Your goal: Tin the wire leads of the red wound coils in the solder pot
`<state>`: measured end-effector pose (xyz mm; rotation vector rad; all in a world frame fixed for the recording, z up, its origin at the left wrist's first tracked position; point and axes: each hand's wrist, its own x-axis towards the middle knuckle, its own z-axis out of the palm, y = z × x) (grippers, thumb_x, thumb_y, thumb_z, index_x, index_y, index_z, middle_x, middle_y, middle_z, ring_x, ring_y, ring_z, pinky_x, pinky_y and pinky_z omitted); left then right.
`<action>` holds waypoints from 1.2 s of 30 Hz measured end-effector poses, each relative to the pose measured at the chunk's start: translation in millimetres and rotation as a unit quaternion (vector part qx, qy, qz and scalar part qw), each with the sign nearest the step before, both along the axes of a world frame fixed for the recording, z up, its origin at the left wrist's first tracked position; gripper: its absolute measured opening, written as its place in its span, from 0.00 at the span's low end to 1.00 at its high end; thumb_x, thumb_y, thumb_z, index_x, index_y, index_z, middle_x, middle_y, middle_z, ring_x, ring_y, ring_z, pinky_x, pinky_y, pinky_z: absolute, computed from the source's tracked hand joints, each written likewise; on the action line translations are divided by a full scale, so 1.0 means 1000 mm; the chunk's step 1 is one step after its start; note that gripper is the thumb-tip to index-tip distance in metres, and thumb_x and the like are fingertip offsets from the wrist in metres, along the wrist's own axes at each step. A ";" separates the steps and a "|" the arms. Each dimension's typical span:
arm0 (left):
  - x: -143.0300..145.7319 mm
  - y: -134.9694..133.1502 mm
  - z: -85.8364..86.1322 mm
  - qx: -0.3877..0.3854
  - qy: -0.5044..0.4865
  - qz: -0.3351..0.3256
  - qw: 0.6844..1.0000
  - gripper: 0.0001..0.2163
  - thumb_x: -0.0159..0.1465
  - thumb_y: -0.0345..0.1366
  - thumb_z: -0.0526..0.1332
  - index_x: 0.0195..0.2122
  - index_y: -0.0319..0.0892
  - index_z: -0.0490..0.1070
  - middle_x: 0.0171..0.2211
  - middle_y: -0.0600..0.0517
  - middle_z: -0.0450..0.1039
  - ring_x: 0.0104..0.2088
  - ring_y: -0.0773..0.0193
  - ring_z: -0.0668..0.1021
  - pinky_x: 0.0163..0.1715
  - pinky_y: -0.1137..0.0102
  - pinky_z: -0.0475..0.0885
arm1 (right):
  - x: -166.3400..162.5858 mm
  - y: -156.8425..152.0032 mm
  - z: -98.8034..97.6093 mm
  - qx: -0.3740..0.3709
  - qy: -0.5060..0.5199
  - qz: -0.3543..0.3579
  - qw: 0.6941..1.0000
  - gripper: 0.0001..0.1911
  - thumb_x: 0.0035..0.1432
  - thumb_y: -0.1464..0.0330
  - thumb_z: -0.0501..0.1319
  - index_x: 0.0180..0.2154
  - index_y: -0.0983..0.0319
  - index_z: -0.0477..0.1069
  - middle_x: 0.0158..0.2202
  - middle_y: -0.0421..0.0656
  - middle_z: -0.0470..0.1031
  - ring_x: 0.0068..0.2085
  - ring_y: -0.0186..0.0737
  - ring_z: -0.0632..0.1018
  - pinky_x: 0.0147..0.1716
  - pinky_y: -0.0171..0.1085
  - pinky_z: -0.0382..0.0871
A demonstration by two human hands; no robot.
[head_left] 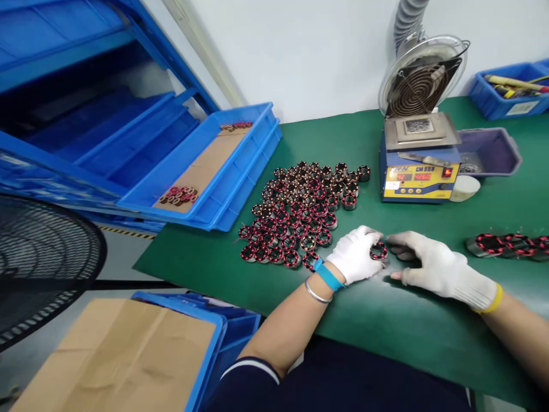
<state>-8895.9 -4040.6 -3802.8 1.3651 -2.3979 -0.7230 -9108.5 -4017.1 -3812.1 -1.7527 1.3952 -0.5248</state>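
My left hand [354, 256], in a white glove with a blue band at the wrist, grips a small motor stator [378, 251] with red and black windings. Just right of it, my right hand [433, 264] is gloved too, its fingers apart and nothing between them. A large cluster of similar stators [300, 212] stands on the green table left of my left hand, some with reddish windings and some copper-coloured. To the right of my right hand, a short row of stators [491, 245] stands close together.
Behind my hands stands a blue-and-yellow solder pot [418, 183] with a fan and duct above it. A grey bin [489, 151] sits beside it, and a blue tool box [512, 91] farther back. Blue crates [257, 149] line the table's left edge; a black fan [47, 263] is far left.
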 end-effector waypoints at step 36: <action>-0.008 0.004 0.003 0.244 0.486 0.150 0.826 0.19 0.59 0.54 0.62 0.35 0.41 0.67 0.25 0.55 0.72 0.21 0.71 0.72 0.19 0.75 0.64 | 0.032 0.009 0.004 -0.091 -0.214 -0.274 0.933 0.28 0.50 0.66 0.69 0.54 0.60 0.73 0.49 0.48 0.77 0.43 0.44 0.81 0.42 0.41 0.81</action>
